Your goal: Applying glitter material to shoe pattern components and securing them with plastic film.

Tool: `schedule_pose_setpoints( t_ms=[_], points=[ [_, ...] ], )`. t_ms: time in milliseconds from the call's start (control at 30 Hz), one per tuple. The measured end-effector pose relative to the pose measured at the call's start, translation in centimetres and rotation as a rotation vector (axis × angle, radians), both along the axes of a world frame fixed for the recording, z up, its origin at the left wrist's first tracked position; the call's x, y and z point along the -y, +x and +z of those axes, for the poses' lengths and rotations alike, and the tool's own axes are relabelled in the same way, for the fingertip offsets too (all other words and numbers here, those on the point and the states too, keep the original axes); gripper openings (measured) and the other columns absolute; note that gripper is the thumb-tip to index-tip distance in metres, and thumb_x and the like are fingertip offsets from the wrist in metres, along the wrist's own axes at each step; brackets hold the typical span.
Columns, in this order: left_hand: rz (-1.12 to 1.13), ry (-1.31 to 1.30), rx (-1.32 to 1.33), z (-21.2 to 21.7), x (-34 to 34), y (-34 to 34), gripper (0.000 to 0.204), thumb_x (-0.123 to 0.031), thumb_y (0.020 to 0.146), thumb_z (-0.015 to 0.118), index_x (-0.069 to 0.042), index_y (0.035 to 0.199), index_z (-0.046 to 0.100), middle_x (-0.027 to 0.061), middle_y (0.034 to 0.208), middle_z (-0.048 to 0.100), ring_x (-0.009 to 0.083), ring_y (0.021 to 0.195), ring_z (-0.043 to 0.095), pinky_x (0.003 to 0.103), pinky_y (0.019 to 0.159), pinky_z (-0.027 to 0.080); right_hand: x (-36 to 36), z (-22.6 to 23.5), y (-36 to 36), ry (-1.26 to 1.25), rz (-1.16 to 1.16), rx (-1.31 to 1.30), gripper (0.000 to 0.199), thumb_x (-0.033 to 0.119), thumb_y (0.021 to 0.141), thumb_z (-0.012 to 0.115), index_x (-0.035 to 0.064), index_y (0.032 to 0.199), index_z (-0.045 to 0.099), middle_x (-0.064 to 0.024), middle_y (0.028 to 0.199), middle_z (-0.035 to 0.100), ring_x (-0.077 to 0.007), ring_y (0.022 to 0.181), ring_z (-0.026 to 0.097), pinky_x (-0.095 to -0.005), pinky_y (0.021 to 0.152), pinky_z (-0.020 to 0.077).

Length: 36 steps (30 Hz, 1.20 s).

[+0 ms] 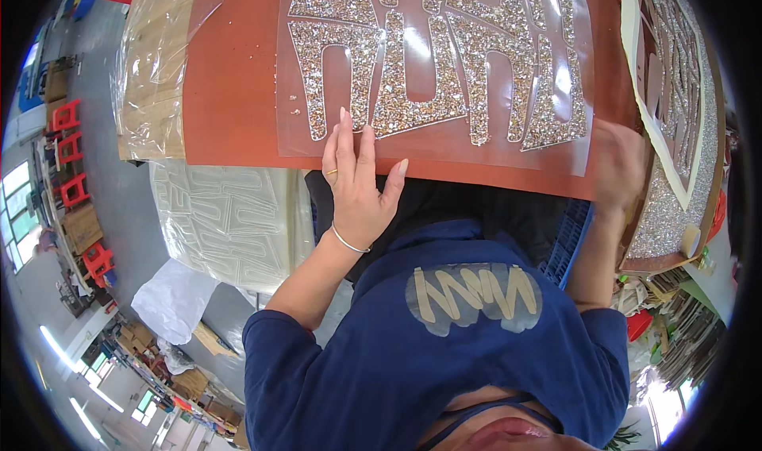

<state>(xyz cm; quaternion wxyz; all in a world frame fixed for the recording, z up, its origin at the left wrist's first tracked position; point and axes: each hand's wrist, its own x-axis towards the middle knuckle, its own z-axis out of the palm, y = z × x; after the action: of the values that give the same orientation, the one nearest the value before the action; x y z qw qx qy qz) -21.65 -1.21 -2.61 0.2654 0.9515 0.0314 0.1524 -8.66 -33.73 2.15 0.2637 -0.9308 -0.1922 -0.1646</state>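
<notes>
The clear sheet (548, 162) lies flat on the red mat (230, 94), forward of and between the hands. Left hand (361, 173): fingers spread, tips at the near ends of the glitter shapes (421, 111). Right hand (617, 165): blurred by the near right corner; its grip cannot be told. The sheet is probably light, limp and slick; bare margins should offer the safest hold. A glitter panel (667, 227) crowds the right hand's outer side.
</notes>
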Motion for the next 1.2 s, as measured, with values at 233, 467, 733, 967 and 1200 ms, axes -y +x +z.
schedule_pose_setpoints(
  t_ms=[233, 467, 733, 967, 1200],
  points=[
    [-0.042, 0.151, -0.013, -0.2, 0.4, 0.3, 0.060, -0.031, 0.087, 0.063, 0.007, 0.130, 0.047, 0.0234, 0.142, 0.039, 0.0370, 0.134, 0.032, 0.044, 0.106, 0.024, -17.0, -3.9, 0.1, 0.177, 0.797, -0.024, 0.022, 0.003, 0.070, 0.063, 0.0040, 0.092, 0.063, -0.0080, 0.085, 0.057, -0.0248, 0.080, 0.054, -0.0362, 0.068, 0.0439],
    [-0.046, 0.197, -0.084, -0.5, 0.6, -0.3, 0.066, -0.041, 0.090, 0.056, 0.008, 0.133, 0.044, 0.0203, 0.144, 0.039, 0.0332, 0.136, 0.030, 0.045, 0.109, 0.017, -18.8, -4.2, 0.1, 0.076, 0.912, -0.031, 0.028, 0.010, 0.071, 0.060, 0.0030, 0.098, 0.065, -0.0067, 0.088, 0.057, -0.0232, 0.081, 0.053, -0.0341, 0.072, 0.0440],
    [-0.088, 0.323, -0.133, -0.2, 0.3, -0.1, 0.075, -0.060, 0.090, 0.043, 0.001, 0.134, 0.046, 0.0157, 0.145, 0.039, 0.0343, 0.133, 0.031, 0.046, 0.107, 0.018, -16.8, -4.4, 1.3, 0.030, 0.889, -0.006, 0.035, 0.007, 0.070, 0.062, 0.0035, 0.104, 0.065, -0.0072, 0.090, 0.056, -0.0244, 0.082, 0.054, -0.0354, 0.073, 0.0450],
    [-0.120, 0.383, -0.091, 0.5, -0.1, 0.6, 0.074, -0.068, 0.085, 0.043, -0.012, 0.132, 0.053, 0.0094, 0.144, 0.042, 0.0305, 0.120, 0.040, 0.041, 0.100, 0.023, -16.0, -4.7, 1.5, 0.088, 0.836, -0.020, 0.026, 0.007, 0.071, 0.063, 0.0046, 0.097, 0.066, -0.0066, 0.088, 0.057, -0.0234, 0.083, 0.054, -0.0350, 0.075, 0.0439],
    [-0.156, 0.352, -0.063, 0.0, -0.9, 0.3, 0.077, -0.065, 0.085, 0.046, -0.004, 0.132, 0.051, 0.0091, 0.144, 0.042, 0.0297, 0.122, 0.039, 0.040, 0.099, 0.023, -17.1, -4.8, 1.9, 0.097, 0.906, -0.008, 0.022, 0.005, 0.069, 0.067, 0.0058, 0.092, 0.066, -0.0058, 0.085, 0.058, -0.0236, 0.081, 0.054, -0.0365, 0.073, 0.0441]
  ],
)
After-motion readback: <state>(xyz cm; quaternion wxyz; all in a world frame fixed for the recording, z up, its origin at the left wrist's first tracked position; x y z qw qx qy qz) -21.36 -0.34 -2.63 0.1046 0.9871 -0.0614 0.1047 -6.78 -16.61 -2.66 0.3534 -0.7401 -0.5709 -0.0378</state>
